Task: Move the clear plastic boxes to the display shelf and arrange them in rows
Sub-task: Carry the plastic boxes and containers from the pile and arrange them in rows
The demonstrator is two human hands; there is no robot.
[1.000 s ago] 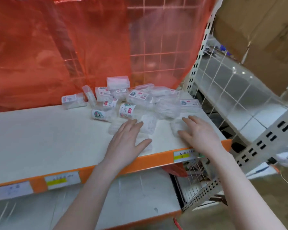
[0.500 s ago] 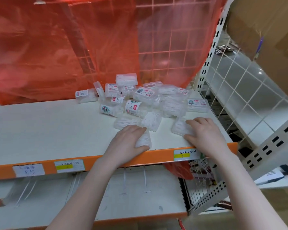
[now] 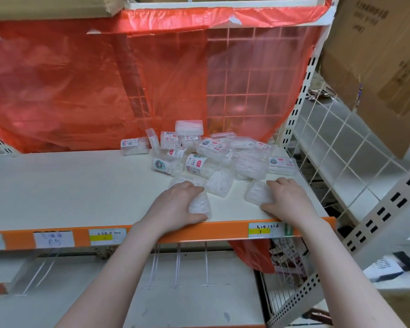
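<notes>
A person's 2 hands rest on a white display shelf (image 3: pixel 57 185) near its orange front edge. The left hand (image 3: pixel 175 207) grips 1 clear plastic box (image 3: pixel 200 205); the right hand (image 3: pixel 288 200) grips another box (image 3: pixel 257 192). A jumbled pile of boxes (image 3: pixel 211 150) lies just behind, before a red plastic sheet (image 3: pixel 81 86)

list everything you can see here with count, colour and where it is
clear plastic boxes: a jumbled pile, too many to count, back right of the shelf
shelf: one, white with orange front edge
price labels: at least four, white and yellow, on the orange edge
plastic sheet: one, red, hanging behind the shelf
cardboard boxes: brown, upper right
wire grid panel: white, right of the shelf
left hand: grips one box near the front edge
right hand: grips another box, front right
</notes>
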